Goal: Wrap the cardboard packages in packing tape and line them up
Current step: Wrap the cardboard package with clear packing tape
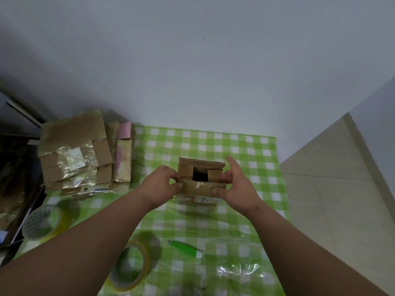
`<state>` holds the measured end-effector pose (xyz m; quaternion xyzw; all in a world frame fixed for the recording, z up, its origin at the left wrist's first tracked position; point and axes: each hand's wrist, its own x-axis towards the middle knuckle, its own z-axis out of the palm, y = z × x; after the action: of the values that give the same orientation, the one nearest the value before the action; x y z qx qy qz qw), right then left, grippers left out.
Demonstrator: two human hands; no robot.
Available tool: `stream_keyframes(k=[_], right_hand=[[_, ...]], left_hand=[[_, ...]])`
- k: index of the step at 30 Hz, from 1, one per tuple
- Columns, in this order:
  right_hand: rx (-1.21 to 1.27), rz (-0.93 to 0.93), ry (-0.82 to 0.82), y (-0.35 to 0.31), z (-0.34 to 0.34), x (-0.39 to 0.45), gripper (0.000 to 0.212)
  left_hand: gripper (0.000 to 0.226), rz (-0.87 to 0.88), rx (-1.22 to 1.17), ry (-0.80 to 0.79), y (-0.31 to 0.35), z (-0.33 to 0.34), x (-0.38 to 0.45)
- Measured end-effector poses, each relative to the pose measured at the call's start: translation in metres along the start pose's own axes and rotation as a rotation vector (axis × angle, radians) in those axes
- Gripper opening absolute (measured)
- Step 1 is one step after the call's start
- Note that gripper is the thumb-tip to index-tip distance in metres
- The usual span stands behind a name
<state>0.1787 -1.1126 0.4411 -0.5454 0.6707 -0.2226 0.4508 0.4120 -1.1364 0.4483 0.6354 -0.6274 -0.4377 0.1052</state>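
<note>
— Where do we have the box [202, 180]?

— In the middle of the green checked tablecloth [245, 212], between our two hands. Its top is not closed: two small side flaps are folded in, and a dark gap shows between them. A pale label sits low on its near face.

— And how are our hands set?

— Our left hand [159, 185] pinches the left end of the near flap, with the thumb on the outer face and the fingers curled over the edge. Our right hand [235, 184] grips the right end — thumb pressed on the near face, middle fingers curled on the right side flap, forefinger lifted and pointing away from us.

— What lies around us?

— Far left, by the wall, a stack of taped boxes [79, 148] rests at the edge of the cloth, shiny with tape, and a pink sheet shows behind it. Nearer us on the left sits a tape roll [46, 220] of yellowish tape. A second tape roll [129, 267] lies just under our left forearm. To its right lies a green cutter [184, 248], well apart from the box. Clear crumpled film [237, 272] lies near the front edge, right of the cutter.
</note>
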Motion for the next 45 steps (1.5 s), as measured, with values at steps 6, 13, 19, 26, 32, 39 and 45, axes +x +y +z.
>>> stream_keyframes(k=[6,13,19,26,32,39,45], right_hand=[[-0.188,-0.068,0.102,0.009,0.005,-0.003,0.038],[-0.209,-0.137,0.174,0.019,0.012,-0.005,0.029],[-0.189,-0.098,0.173,0.017,0.016,0.000,0.038],[-0.242,-0.092,0.183,0.016,0.014,0.007,0.025],[-0.489,-0.253,0.211,0.012,0.004,0.006,0.022],[-0.591,-0.263,0.232,-0.004,-0.006,0.008,0.023],[-0.557,-0.362,0.322,-0.028,0.001,0.000,0.021]], left_hand=[[0.081,0.066,0.049,0.050,-0.003,0.006,0.006],[0.033,0.061,0.039,0.080,-0.012,0.018,0.007],[0.035,0.025,-0.110,0.119,-0.017,0.027,0.011],[0.033,0.002,0.020,0.162,-0.007,0.025,0.018],[0.037,0.054,0.158,0.186,-0.005,0.023,0.007],[0.043,-0.031,0.067,0.243,-0.001,0.004,-0.008],[0.039,-0.083,0.097,0.320,-0.018,-0.027,-0.040]])
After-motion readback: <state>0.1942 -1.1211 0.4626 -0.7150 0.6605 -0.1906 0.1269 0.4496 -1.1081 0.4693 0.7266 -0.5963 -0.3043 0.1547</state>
